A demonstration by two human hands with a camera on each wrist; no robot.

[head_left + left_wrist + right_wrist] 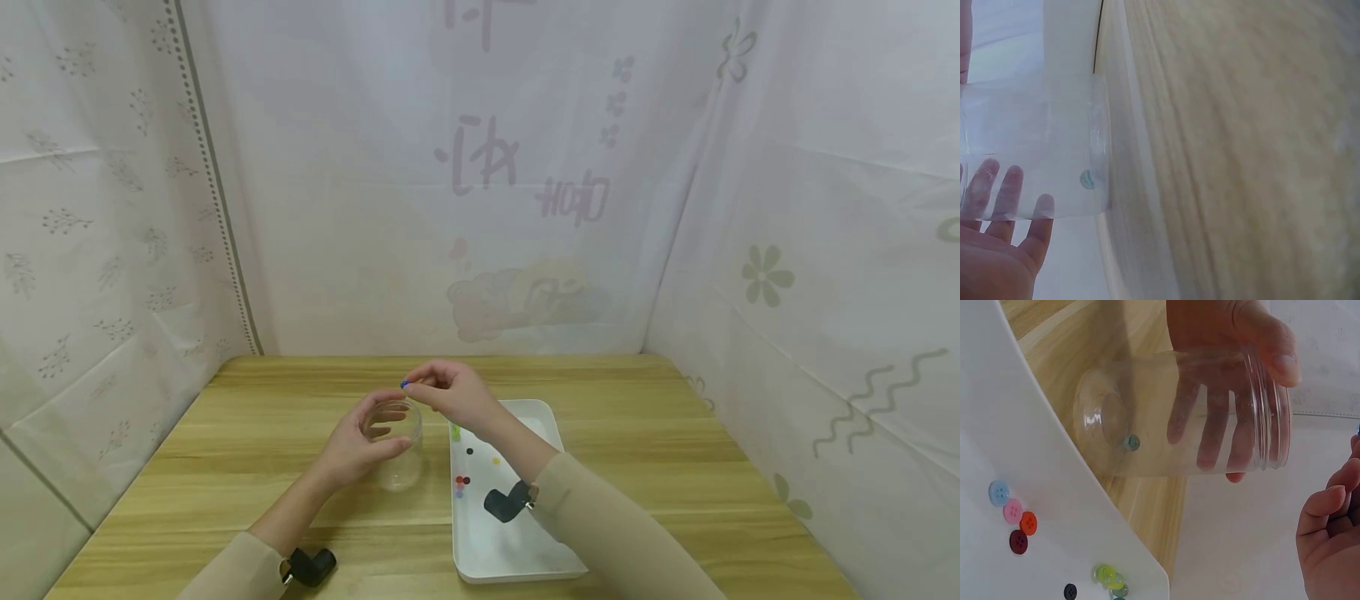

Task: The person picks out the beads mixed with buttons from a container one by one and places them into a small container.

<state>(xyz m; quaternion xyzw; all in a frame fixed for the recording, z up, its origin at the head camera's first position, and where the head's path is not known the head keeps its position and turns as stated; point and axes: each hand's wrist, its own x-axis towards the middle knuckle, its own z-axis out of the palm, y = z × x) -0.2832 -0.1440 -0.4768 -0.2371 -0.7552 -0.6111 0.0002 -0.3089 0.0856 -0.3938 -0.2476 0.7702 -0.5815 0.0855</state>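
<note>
A clear plastic jar (pixel 399 467) stands on the wooden table, its mouth up. My left hand (pixel 354 446) grips it, fingers wrapped round one side and thumb near the rim. Low inside the jar lies a teal glass marble (pixel 1132 442), which also shows through the wall in the left wrist view. Above the jar's mouth, my right hand (pixel 461 400) pinches a small blue piece (pixel 404 384) between thumb and fingertips; its exact kind I cannot tell. In the right wrist view, only a sliver of that piece shows at the right edge.
Right of the jar lies a white tray (pixel 487 554), partly under my right forearm. It holds a light blue button (pixel 999 493), a pink button (pixel 1012 511), an orange button (pixel 1028 523), dark buttons and yellow-green marbles (pixel 1106 574). Printed curtains surround the table.
</note>
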